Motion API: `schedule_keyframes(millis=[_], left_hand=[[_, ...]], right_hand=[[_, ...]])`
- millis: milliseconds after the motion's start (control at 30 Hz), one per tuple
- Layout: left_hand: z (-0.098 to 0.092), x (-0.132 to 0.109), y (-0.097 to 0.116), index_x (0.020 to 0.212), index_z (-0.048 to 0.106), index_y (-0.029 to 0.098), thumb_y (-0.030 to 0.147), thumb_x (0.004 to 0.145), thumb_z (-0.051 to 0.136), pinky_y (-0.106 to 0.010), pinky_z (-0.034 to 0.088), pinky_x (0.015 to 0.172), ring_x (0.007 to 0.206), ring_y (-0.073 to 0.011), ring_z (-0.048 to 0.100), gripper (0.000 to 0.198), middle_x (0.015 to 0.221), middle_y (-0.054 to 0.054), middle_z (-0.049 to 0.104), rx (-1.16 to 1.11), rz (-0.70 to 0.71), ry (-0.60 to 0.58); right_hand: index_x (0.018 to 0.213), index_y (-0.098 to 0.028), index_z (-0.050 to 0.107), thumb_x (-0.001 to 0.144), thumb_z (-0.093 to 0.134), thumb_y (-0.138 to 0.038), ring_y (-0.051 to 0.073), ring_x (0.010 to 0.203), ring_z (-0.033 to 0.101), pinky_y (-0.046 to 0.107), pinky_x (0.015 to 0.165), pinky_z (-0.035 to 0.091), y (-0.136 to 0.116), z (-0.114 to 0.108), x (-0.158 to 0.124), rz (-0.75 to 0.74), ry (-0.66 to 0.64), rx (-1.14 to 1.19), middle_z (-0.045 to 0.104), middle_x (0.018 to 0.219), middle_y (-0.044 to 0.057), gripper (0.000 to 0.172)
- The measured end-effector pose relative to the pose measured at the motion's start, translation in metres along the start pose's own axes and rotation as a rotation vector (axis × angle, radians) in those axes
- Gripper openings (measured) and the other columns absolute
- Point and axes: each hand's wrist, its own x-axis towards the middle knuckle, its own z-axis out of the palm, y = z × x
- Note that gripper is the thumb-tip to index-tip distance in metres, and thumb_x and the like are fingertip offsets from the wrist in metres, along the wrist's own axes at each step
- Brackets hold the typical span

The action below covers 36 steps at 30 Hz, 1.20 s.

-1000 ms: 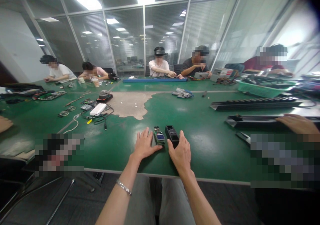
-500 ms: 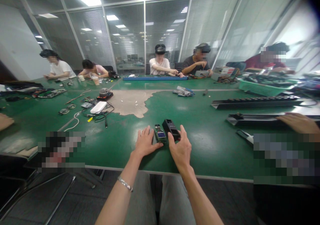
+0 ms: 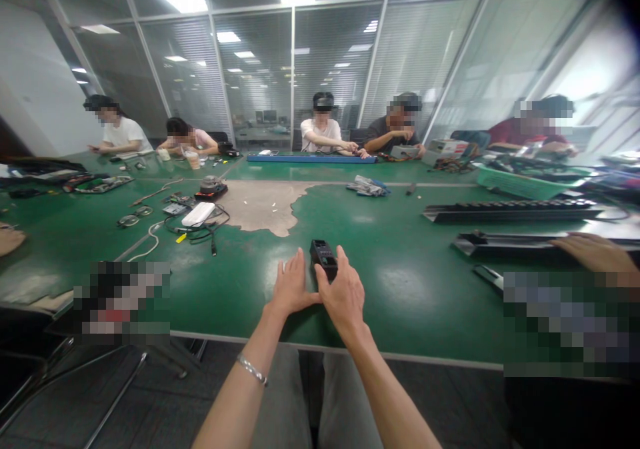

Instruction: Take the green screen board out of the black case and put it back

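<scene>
At the near edge of the green table [image 3: 415, 322], centre: one black case [image 3: 323, 252], lying lengthwise away from the person, its openings facing up. Right hand [image 3: 343, 296]: closed around the near end of the case, thumb on its left, fingers along its right. Left hand [image 3: 290, 288]: open, gripping nothing visible, fingers pointing forward just left of the case, thumb stretched toward its near end; contact there could not be told. Left wrist: one silver bracelet [image 3: 253, 370].

Beyond the hands, left: one white box [image 3: 199, 214] among dark cables, a yellow tag [image 3: 181, 238] near it; one pair of glasses [image 3: 135, 216], farther left. Middle: one bare patch [image 3: 260, 209] in the green surface; one crumpled cloth [image 3: 369, 186] to its right.

Right side: two dark rails, the far rail [image 3: 515, 212] and the near rail [image 3: 500, 244], roughly parallel; a co-worker's hand [image 3: 595, 252] rested over the latter. Behind them: one green basket [image 3: 530, 182], heaped. Far edge: one blue bar [image 3: 311, 159], before a seated person in white [image 3: 320, 132].
</scene>
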Motion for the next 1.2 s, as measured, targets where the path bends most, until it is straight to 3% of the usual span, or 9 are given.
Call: schedule_keyframes(millis=[367, 667, 1200], left_hand=[[0.002, 0.000, 0.001, 0.151, -0.020, 0.011, 0.052, 0.079, 0.053, -0.053, 0.006, 0.118, 0.146, -0.0300, 0.019, 0.110, 0.159, -0.017, 0.019, 0.025, -0.027, -0.002], [0.001, -0.001, 0.003, 0.151, -0.017, 0.009, 0.044, 0.081, 0.049, -0.053, 0.008, 0.118, 0.145, -0.0298, 0.020, 0.103, 0.157, -0.018, 0.024, 0.038, -0.011, 0.014], [0.001, 0.000, 0.002, 0.151, -0.016, 0.007, 0.041, 0.079, 0.051, -0.054, 0.010, 0.118, 0.144, -0.0305, 0.023, 0.104, 0.156, -0.019, 0.026, 0.034, 0.000, 0.026]], right_hand=[[0.147, -0.009, 0.033, 0.091, 0.049, -0.042, 0.029, 0.098, 0.062, 0.039, 0.083, 0.048, 0.006, 0.009, -0.015, -0.032, -0.024, -0.062, 0.067, 0.113, 0.016, 0.066], [0.146, -0.008, 0.033, 0.092, 0.047, -0.041, 0.029, 0.106, 0.060, 0.041, 0.089, 0.047, 0.015, 0.018, -0.026, -0.046, -0.006, -0.040, 0.062, 0.125, 0.019, 0.064], [0.140, -0.002, 0.042, 0.091, 0.050, -0.047, 0.032, 0.110, 0.059, 0.043, 0.093, 0.045, 0.021, 0.021, -0.027, -0.014, -0.073, -0.061, 0.063, 0.123, 0.022, 0.067]])
